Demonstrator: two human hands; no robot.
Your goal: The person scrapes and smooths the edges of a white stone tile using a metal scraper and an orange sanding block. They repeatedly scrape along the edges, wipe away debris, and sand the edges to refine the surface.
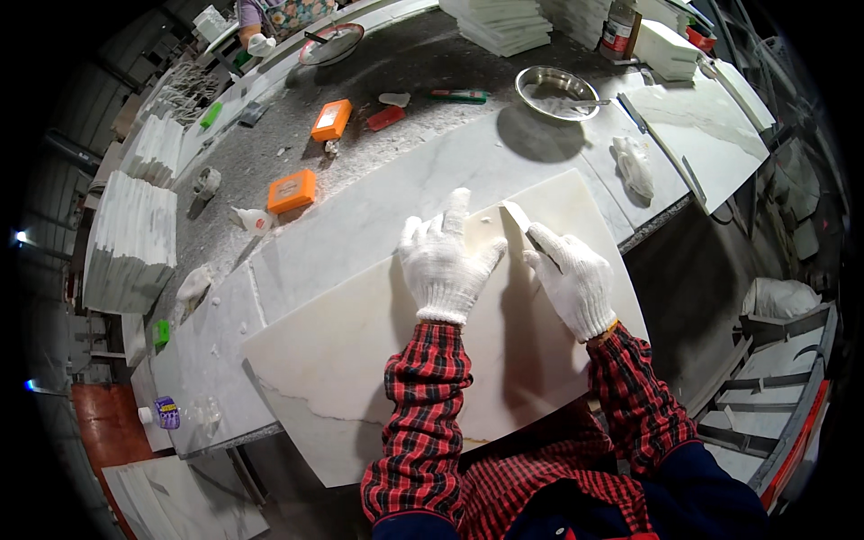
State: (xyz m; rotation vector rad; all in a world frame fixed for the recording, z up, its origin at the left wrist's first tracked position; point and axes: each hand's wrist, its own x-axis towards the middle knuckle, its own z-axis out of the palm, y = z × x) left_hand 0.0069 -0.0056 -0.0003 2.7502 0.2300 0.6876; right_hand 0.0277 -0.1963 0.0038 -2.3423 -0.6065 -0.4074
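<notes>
A large cream-white marble slab (360, 360) lies in front of me, overhanging the bench's near edge. My left hand (447, 261), in a white knit glove, rests on the slab near its far edge, fingers and thumb spread. My right hand (573, 281), gloved alike, is closed round a putty knife (515, 214). The knife's pale blade points to the slab's far edge, and part of its dark handle shows between my fingers. A small white lump (486, 220) sits on the slab between blade and left hand.
Beyond the slab stands a steel bowl (556, 94) with a tool across its rim. Orange boxes (292, 191) lie farther left, near a red block (385, 118). Stacked white tiles (132, 241) stand at left. A crumpled glove (634, 167) is at right. Another person (297, 11) is at the far side.
</notes>
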